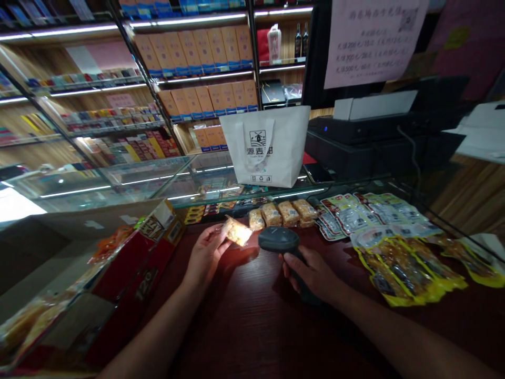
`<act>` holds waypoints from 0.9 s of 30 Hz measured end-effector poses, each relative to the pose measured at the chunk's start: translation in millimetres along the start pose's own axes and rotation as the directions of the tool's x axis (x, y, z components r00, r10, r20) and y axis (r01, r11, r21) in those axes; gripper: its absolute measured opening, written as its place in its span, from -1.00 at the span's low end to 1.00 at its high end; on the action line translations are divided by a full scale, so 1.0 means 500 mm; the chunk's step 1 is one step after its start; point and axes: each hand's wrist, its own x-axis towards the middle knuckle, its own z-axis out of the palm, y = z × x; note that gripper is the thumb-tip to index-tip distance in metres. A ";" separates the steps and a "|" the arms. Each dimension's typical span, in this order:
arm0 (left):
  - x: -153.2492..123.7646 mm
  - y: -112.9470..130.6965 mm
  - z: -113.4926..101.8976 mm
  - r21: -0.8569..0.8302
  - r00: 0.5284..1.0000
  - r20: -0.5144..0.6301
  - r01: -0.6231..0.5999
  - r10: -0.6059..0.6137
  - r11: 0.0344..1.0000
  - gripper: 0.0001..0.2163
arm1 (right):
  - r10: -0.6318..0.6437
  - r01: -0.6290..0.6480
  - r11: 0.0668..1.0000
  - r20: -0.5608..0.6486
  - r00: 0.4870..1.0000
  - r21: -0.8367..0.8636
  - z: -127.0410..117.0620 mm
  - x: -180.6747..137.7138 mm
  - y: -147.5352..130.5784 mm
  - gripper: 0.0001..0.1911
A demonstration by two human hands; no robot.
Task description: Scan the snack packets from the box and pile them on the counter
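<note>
Between the thumb and fingers of my left hand [208, 251] is a small clear-wrapped snack packet [237, 231], lit brightly by a beam. My right hand [311, 271] is wrapped around the handle of a dark barcode scanner [279, 239], whose head points left at the packet. A short gap separates the scanner from the packet. Just behind them, several similar wrapped snacks [286, 213] stand in a row on the dark red counter [244, 316].
A cardboard box [130, 279] with packaged food stands at the left. On the right lie several yellow-edged food pouches [406, 266] and silvery packets [355, 213]. A white tote bag [268, 147] rises behind the glass ledge, beside a black machine [355, 145]; a cable [414, 158] hangs there.
</note>
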 end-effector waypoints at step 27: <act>0.168 0.003 0.089 0.256 0.969 0.120 0.180 -0.215 0.950 -0.79 | 0.078 -0.075 0.991 -0.025 0.997 0.108 0.007 0.016 0.010 -0.54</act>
